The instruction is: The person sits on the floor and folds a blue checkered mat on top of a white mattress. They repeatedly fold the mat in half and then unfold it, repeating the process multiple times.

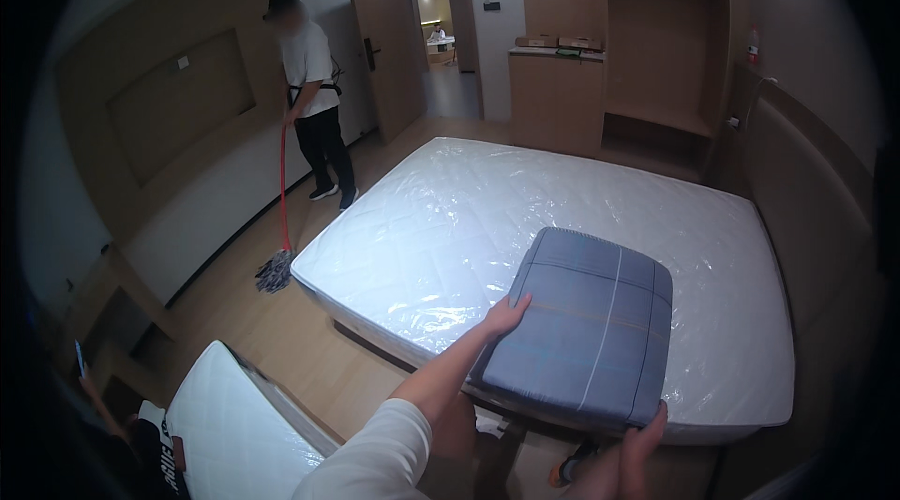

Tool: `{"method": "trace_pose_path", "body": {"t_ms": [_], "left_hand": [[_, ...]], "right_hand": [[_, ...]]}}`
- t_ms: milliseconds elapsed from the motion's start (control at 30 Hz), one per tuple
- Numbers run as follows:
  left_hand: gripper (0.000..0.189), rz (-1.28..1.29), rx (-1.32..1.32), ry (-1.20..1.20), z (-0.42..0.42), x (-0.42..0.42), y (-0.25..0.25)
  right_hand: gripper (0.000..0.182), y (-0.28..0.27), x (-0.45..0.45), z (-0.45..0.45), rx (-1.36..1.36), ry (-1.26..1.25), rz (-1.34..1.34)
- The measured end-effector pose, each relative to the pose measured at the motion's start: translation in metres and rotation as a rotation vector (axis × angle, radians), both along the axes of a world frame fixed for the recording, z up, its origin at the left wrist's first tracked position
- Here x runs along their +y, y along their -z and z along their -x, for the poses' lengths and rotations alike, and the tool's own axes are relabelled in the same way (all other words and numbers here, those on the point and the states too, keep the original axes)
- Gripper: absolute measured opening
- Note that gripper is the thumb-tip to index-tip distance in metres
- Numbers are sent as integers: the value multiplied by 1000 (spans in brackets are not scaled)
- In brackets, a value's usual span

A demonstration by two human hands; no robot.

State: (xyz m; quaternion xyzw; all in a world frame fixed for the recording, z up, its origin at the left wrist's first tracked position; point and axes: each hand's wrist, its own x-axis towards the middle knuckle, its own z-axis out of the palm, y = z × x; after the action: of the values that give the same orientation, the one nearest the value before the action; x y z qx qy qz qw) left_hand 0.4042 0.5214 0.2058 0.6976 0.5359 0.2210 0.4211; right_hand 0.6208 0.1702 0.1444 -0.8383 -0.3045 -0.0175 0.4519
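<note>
A folded grey-blue checked quilt, or a cushion-like bundle of that fabric, lies over the near edge of a large white mattress in clear plastic wrap. My left hand grips its left side, thumb on top and fingers hidden beneath. At its near right corner, my right hand holds the edge, with the fingers partly hidden.
A person stands beyond the mattress with a red-handled string mop. Another wrapped mattress is at lower left, beside a second person holding a phone. A wooden cabinet and padded headboard stand beyond and right.
</note>
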Motion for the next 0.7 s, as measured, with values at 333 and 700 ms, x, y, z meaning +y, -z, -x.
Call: {"method": "trace_pose_path", "body": {"t_ms": [333,700], "left_hand": [[83,-34,96,-80,48,-60,19],[53,-516,183,-38,115,-181,35]], "right_hand": [[78,-42,-27,43,34,29,428],[82,-26,-5,23,170,46,400]]}}
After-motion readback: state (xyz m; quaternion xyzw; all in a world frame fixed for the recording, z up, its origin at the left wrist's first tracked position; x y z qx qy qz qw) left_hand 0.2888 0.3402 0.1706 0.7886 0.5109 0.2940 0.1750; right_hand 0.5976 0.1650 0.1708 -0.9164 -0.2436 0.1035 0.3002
